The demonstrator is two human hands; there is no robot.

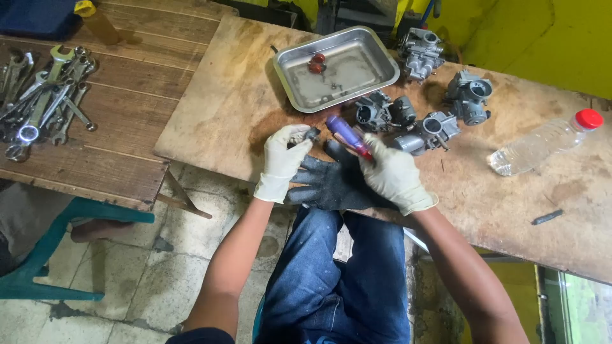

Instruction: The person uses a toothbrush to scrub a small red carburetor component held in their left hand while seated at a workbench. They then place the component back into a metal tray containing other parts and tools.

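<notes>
My left hand (284, 160), in a white glove, pinches a small dark metal part (312, 134) at its fingertips. In its own white glove, my right hand (394, 175) grips a screwdriver with a purple and red handle (347, 135), the handle pointing up and left toward the small part. A pair of dark work gloves (331, 181) lies on the board's near edge under both hands. Just beyond the hands sit several grey carburetors (382, 113).
A steel tray (376, 67) holding a small red piece stands at the back. A clear plastic bottle with a red cap (542, 145) lies at the right. Several wrenches (44, 95) lie on the wooden table at left. A teal chair (44, 255) stands on the tiled floor.
</notes>
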